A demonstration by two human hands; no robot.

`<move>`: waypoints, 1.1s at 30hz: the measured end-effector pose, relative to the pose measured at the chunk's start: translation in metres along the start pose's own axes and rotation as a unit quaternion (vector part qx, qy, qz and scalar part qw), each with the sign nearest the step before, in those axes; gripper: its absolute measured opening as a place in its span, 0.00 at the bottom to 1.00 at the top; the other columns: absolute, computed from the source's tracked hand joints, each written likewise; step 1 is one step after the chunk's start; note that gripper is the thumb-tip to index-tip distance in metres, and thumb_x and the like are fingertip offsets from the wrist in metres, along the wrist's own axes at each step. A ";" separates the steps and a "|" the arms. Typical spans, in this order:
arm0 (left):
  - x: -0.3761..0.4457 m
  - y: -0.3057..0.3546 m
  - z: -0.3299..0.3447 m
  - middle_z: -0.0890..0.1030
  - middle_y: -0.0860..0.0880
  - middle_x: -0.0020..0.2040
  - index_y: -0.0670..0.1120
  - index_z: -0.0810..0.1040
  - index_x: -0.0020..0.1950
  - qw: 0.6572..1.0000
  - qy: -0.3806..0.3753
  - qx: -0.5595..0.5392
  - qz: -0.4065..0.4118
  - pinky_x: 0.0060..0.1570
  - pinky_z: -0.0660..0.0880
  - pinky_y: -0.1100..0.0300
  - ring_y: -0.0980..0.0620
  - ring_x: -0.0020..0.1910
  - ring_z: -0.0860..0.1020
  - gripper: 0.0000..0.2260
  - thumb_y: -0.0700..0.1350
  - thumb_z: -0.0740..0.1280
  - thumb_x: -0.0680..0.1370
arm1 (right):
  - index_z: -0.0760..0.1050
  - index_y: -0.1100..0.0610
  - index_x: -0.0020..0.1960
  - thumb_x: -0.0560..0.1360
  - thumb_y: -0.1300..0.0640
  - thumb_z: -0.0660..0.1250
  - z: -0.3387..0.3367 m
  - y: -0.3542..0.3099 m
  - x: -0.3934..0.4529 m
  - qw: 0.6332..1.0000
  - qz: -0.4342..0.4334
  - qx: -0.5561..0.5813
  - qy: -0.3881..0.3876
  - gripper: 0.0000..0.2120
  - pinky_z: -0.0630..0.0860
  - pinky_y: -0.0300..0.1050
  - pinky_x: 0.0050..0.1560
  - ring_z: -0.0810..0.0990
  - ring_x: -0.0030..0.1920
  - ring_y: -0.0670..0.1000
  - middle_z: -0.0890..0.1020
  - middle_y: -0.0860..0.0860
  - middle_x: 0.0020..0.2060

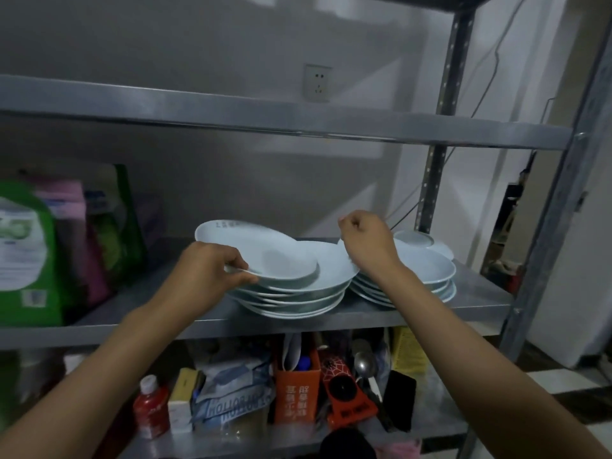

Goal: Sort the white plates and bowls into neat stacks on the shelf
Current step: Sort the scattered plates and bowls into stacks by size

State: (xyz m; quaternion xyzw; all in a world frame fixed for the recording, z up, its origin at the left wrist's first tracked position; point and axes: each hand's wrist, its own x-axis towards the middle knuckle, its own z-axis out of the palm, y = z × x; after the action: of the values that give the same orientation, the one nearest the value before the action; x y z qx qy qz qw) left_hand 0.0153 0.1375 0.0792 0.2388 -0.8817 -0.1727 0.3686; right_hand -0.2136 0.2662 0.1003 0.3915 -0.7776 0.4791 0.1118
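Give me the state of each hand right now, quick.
Left hand: pinching the near rim of the top white bowl, which sits tilted on the left stack.
Right hand: fingers curled; whether it grips a rim cannot be told.

Green and pink bags (49, 246) stand at the left of the middle level. A wall socket (317, 82) sits above. Below are a red bottle (150, 409) and an orange box (296, 392).
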 end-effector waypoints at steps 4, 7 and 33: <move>-0.006 -0.012 0.004 0.86 0.47 0.43 0.44 0.86 0.40 1.000 -0.003 -0.004 -0.015 0.49 0.78 0.55 0.53 0.44 0.82 0.10 0.47 0.80 0.64 | 0.76 0.56 0.40 0.77 0.48 0.58 0.008 -0.005 -0.002 1.000 -0.006 0.002 -0.010 0.15 0.79 0.51 0.42 0.79 0.36 0.54 0.81 0.51 0.33; -0.009 -0.017 0.006 0.85 0.46 0.48 0.44 0.85 0.41 1.000 0.007 0.008 -0.001 0.50 0.78 0.56 0.52 0.46 0.82 0.10 0.48 0.79 0.65 | 0.76 0.54 0.39 0.77 0.50 0.59 0.011 -0.005 -0.002 1.000 -0.009 0.002 -0.014 0.13 0.79 0.50 0.41 0.80 0.37 0.54 0.81 0.50 0.33; 0.098 0.106 0.110 0.71 0.49 0.70 0.47 0.69 0.70 0.976 -0.091 0.122 0.158 0.72 0.54 0.47 0.48 0.69 0.68 0.18 0.50 0.57 0.82 | 0.79 0.55 0.52 0.76 0.59 0.61 -0.066 0.094 0.063 0.992 -0.048 -0.102 0.065 0.10 0.77 0.49 0.50 0.80 0.47 0.55 0.84 0.53 0.47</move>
State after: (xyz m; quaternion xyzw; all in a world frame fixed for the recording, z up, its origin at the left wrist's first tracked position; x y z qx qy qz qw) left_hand -0.1565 0.1859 0.1122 0.1230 -0.9525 -0.0242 0.2774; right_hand -0.3362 0.3119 0.1076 0.3833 -0.7935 0.4160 0.2243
